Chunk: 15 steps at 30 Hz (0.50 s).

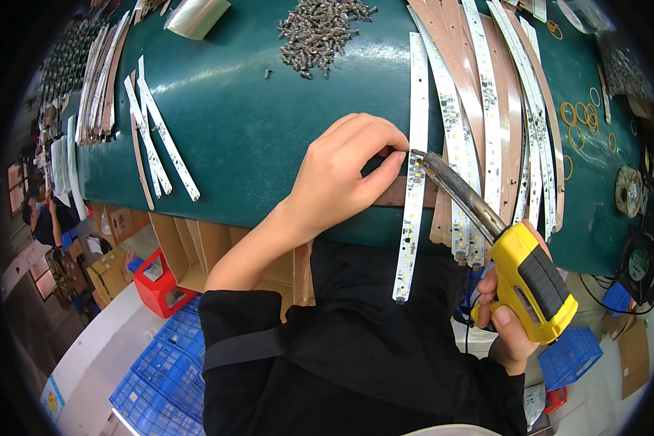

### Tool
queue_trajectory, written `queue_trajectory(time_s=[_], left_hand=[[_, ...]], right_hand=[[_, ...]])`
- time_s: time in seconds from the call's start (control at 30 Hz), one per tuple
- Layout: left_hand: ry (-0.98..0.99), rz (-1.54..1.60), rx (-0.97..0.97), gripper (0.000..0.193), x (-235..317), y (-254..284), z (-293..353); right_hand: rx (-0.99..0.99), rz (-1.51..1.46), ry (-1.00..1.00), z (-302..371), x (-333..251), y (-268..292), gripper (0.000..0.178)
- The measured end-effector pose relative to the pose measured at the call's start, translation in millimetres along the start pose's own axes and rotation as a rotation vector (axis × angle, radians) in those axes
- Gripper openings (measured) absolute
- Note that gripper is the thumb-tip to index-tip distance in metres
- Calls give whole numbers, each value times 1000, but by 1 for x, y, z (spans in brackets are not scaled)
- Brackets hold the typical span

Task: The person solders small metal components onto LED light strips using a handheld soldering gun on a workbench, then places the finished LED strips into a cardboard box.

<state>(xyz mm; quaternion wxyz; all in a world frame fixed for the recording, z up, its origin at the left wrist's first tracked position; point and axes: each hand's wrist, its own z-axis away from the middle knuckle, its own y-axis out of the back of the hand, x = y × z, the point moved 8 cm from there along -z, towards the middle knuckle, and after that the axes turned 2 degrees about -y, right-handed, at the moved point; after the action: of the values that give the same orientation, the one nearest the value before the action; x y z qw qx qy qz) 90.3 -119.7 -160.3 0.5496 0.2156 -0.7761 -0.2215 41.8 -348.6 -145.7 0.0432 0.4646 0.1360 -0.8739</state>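
Note:
In my right hand (514,333) is a yellow and black soldering gun (517,254), gripped by its handle. Its dark metal tip meets a white LED circuit strip (409,225) a little above the middle of that strip. The strip lies lengthwise over the table edge, its near end over my lap. My left hand (345,163) is closed in a pinch at the strip's left side, thumb and forefinger close to the iron's tip. Whatever sits between those fingertips is too small or hidden to name.
Many LED strips (490,109), white and brown sides showing, lie to the right. A heap of small metal parts (316,33) is at the far middle. More strips (163,134) rest at left. Yellow rings (568,114) and a fan (638,263) are at right; blue crates (163,370) stand below.

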Motion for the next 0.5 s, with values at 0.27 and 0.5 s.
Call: queue_trajectory(time_s=[0.27, 0.5], left_hand=[[17, 40, 21, 12, -2, 0, 0], [33, 61, 30, 12, -2, 1, 0]], right_hand=[[-42, 107, 39, -1, -5, -1, 82], [23, -59, 27, 2, -10, -1, 82]])
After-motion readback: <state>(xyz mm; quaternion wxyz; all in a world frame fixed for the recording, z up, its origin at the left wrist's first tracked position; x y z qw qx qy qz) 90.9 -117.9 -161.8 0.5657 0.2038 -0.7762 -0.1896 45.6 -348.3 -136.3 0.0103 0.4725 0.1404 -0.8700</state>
